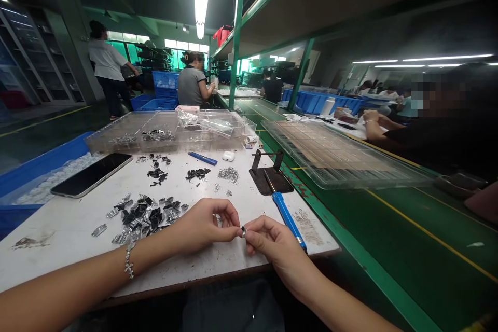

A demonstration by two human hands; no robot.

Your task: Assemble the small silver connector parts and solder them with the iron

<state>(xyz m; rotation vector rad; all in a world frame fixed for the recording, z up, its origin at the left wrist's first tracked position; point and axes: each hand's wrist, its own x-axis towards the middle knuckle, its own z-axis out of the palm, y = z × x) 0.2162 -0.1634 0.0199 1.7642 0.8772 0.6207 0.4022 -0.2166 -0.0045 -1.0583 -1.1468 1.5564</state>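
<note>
While the blue bin (42, 163) at far left was cut off by the frame edge, its white contents were too small to make out. One phone (92, 174) lay face up on the worktop (70, 228), just beside the bin. Near it sat a heap of small silver and black parts (146, 215), too many and too jumbled to count, with two smaller dark clusters and one pile of springs (228, 175) farther back. One clear tray (163, 132) stood behind them, its contents blurred. The left hand (206, 225), wearing one bracelet (128, 261), pinched a small ring part (243, 231) between thumb and fingertips; the right hand (270, 241) pinched the same part from the other side, both hands touching above the worktop's near edge. Most of that part was hidden by the fingers. One blue-handled tool (286, 212) lay just beside the right hand, its tip on a black stand (270, 174). A second clear tray (334, 153) rested on the green belt (389, 228) at right.
</note>
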